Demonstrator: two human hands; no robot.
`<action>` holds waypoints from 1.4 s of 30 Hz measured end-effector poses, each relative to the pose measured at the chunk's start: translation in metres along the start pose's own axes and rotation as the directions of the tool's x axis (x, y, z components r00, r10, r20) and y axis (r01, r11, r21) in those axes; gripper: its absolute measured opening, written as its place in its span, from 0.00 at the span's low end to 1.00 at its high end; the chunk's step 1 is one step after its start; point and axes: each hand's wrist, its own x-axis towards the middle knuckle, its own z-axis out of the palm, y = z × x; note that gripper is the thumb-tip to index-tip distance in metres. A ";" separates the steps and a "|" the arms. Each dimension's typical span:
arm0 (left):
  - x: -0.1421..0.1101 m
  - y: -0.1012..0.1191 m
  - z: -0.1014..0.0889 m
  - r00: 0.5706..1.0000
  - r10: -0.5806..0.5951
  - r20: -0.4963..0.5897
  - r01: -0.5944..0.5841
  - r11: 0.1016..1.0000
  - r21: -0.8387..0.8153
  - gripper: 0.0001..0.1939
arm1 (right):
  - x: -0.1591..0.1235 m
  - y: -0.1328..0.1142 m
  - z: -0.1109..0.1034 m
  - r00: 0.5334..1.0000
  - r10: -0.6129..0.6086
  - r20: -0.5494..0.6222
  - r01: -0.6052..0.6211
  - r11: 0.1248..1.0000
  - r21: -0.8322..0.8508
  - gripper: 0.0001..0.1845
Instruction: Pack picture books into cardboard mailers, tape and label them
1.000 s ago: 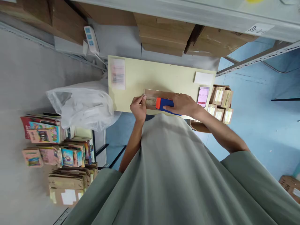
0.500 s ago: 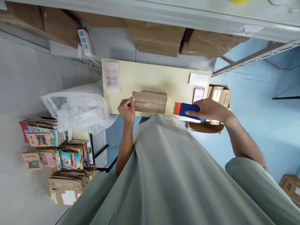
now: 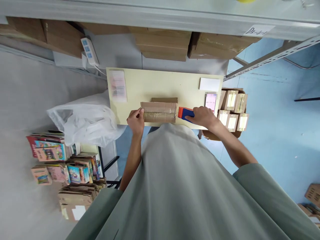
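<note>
- Hiding the near edge of the table [image 3: 160,83], your shirt [image 3: 172,180] also blocks whatever lies beneath it.
- Behind the box [image 3: 160,107] you see a brown panel, probably its flap, mostly covered.
- Your right hand [image 3: 203,116] overlaps the near end of the phone [image 3: 210,100], and the top of its screen is blurred out.
- The shelf [image 3: 150,15] cuts across the top of your view; the cartons [image 3: 162,43] below it are cut off by its edge.
- Print on the paper [image 3: 118,86] is too small for you to read.
- The box lies on the table close to your body, with bare surface between it and the far edge, and more toward the paper on the left.
- On the right, the phone and white block [image 3: 209,84] take up the table's end.
- Your left hand [image 3: 136,120] is narrowed to a pinch, thumb and fingers on the box's left end.
- Your right hand wraps the blue dispenser [image 3: 188,114], its orange end just beside the box's right end; whether they touch, you cannot tell.
</note>
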 end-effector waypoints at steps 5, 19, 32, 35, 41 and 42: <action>-0.002 0.002 -0.006 1.000 0.024 -0.013 -0.024 1.000 -0.006 0.20 | 0.001 -0.025 0.009 0.998 0.008 -0.057 -0.010 0.999 -0.042 0.26; 0.025 -0.034 -0.002 0.996 0.062 0.060 -0.061 0.998 -0.014 0.17 | 0.038 -0.073 0.060 0.982 0.095 -0.162 -0.091 0.995 0.033 0.26; 0.038 -0.027 -0.009 0.991 0.077 0.112 -0.068 0.995 -0.078 0.16 | 0.039 -0.085 0.064 0.927 0.251 -0.278 -0.240 0.968 0.073 0.26; 0.050 -0.008 -0.023 0.983 0.171 0.061 -0.159 0.973 -0.168 0.17 | 0.015 -0.084 0.033 0.889 0.279 -0.362 -0.242 0.959 0.145 0.27; 0.100 0.085 -0.073 0.859 0.509 -0.060 -0.492 0.787 -0.373 0.15 | -0.033 -0.113 -0.068 0.762 0.218 -0.610 -0.096 0.969 0.226 0.29; 0.108 0.105 -0.083 0.827 0.554 -0.094 -0.542 0.744 -0.391 0.15 | -0.036 -0.120 -0.087 0.725 0.193 -0.661 -0.064 0.975 0.214 0.28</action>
